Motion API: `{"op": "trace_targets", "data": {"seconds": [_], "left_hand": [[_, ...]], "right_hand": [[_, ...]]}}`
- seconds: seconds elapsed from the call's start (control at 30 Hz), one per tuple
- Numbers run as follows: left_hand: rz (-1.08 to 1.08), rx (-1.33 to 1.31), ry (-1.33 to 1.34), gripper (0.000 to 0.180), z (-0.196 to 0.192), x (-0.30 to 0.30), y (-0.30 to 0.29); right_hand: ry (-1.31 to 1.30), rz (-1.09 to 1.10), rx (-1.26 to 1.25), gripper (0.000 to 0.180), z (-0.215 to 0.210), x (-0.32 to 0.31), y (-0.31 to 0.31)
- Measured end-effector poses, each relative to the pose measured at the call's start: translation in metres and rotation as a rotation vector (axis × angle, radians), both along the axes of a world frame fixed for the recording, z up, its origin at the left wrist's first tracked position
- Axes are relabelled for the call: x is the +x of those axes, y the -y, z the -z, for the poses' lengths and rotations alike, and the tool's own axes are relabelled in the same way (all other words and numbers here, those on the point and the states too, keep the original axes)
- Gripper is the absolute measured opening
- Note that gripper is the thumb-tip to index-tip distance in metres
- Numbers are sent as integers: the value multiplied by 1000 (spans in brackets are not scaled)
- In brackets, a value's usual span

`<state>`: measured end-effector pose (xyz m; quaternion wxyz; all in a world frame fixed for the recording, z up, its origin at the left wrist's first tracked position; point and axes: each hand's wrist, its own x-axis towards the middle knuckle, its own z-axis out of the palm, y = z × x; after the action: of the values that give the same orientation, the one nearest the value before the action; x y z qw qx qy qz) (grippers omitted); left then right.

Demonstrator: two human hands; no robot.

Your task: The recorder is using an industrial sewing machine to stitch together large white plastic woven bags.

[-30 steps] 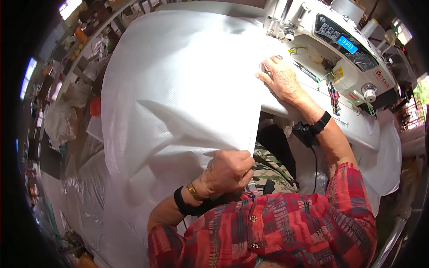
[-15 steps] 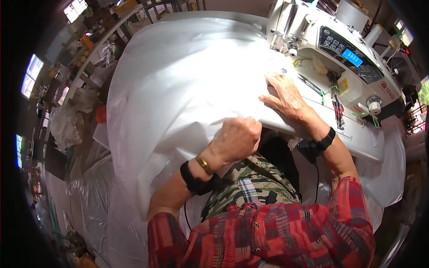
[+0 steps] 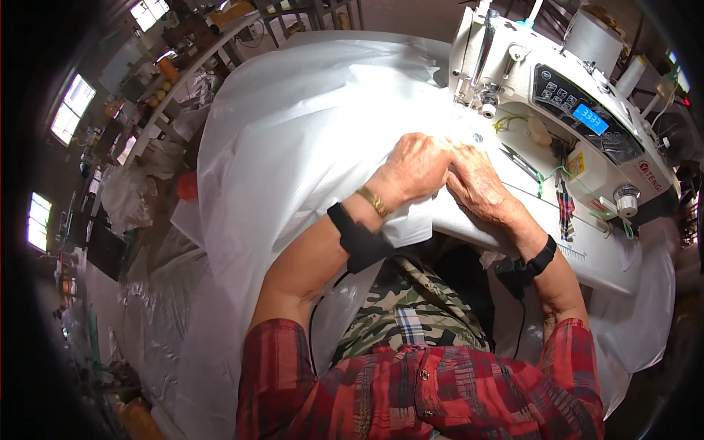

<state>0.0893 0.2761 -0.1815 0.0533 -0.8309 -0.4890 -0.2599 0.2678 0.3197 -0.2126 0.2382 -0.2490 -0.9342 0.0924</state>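
A large sheet of white fabric covers the sewing table and hangs down on my left. My left hand rests knuckles-up on the sheet's near edge, fingers curled onto the cloth. My right hand lies flat on the same cloth right beside it, the two hands touching. Both sit just in front of the needle area of a white industrial sewing machine with a blue-lit control panel. Each wrist wears a black band, the left also a gold bracelet.
A white thread cone stands behind the machine. Scissors and small tools lie on the table under the machine arm. More white and clear sheeting is piled on the floor at my left. Cluttered shelves stand far left.
My left hand has carried the fabric edge up from my lap onto the table and now sits beside my right hand. The raised sheet has settled flat.
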Motion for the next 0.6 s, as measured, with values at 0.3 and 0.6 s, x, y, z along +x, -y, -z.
{"op": "trace_targets", "data": {"seconds": [0.3,0.6], "left_hand": [[-47,-270,339,27,-21,-9,13],[-220,-166,548,37,32,-109,62]], "right_hand": [[-148,30,-135,35,-3,-5,0],[-396,93,226,9,-1,-3,17]]}}
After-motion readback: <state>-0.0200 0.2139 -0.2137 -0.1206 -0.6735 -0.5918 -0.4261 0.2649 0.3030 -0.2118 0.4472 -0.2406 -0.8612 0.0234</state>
